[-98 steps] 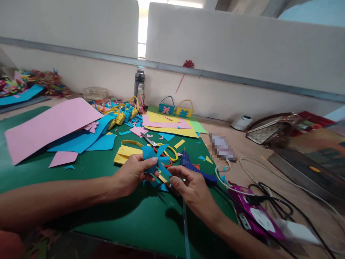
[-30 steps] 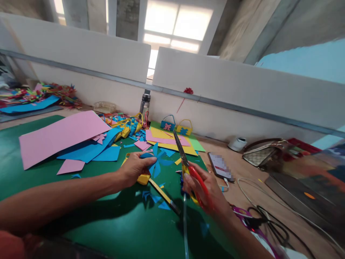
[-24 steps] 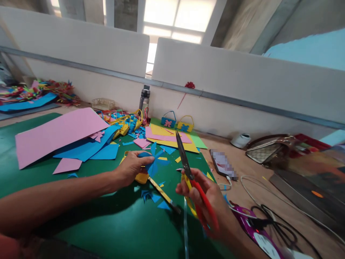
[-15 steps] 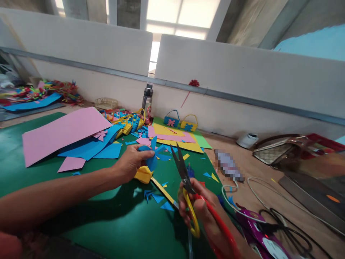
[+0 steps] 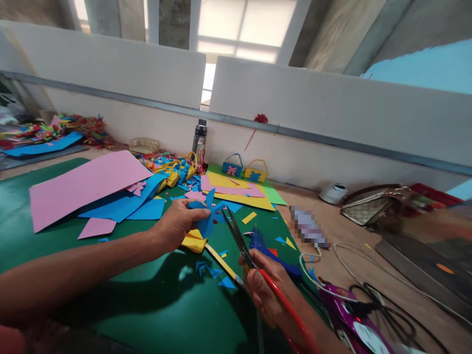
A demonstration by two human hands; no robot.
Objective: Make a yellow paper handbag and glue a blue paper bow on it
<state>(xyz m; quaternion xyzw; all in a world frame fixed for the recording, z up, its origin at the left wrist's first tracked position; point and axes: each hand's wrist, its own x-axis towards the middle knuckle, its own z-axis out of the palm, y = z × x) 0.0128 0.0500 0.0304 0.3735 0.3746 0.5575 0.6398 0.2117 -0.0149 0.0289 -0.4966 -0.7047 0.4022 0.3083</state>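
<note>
Between the thumb and fingers of my left hand (image 5: 180,221) is a blue foam-paper bow cutout (image 5: 207,221), held above the green mat (image 5: 162,300). My right hand (image 5: 267,278) grips scissors (image 5: 238,238) with one red and one yellow handle. Their blades are slightly parted and point up and left, the tips close to the right side of the cutout. Below my left hand lies a folded yellow piece (image 5: 194,242) with a yellow strip (image 5: 221,260) running from it toward my right hand. Blue scraps (image 5: 226,282) lie around the strip.
A blue glue gun (image 5: 260,243) lies just behind my right hand. Pink sheets (image 5: 88,187) and blue sheets (image 5: 118,204) are at left. Small finished bags (image 5: 232,169) stand at the back. Cables, a purple power strip (image 5: 341,305) and a handbag (image 5: 372,206) are at right.
The scissors have moved left toward the blue cutout, and their blades have come closer together. My left hand has barely moved. The glue gun shows more clearly.
</note>
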